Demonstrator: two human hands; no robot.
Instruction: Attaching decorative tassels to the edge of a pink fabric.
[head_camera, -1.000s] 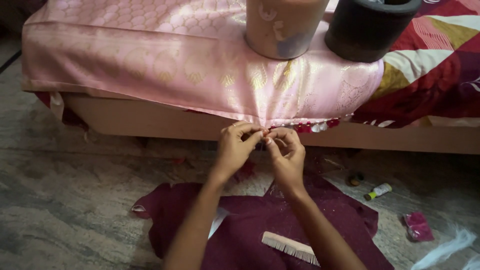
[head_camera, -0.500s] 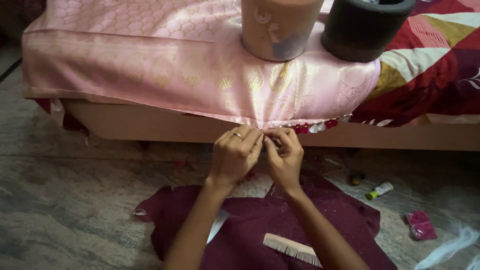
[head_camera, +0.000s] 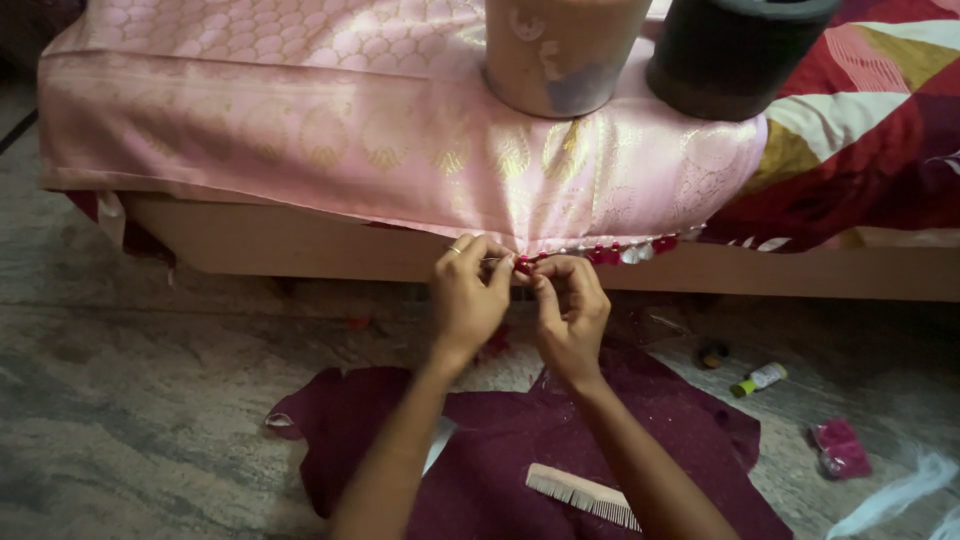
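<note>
Both hands are held up at the hanging edge of a pink cloth with gold woven motifs, draped over a bed at the far side of the scene

Left hand: fingers curled in and pinched together on the cloth hem at a small red tassel; a ring is seen on one finger. Right hand: fingers bent and closed on the same spot, just right of the left hand, fingertips of both hands nearly touching. What exactly sits between the fingertips is too small to be told beyond the red tassel and the hem

A row of red and white tassels is seen along the hem, running right from the hands

On the bed, on top of the pink cloth: a tan pot in the middle, a dark round container just right of it. A red, yellow and white patterned bedcover is seen at far right

On the floor, near side: a maroon cloth spread under the forearms, a pale comb lying on it. To the right, well apart from the hands: a small dark round item, a small white tube with green cap, a pink packet, a wisp of white fibre at the near right corner
</note>
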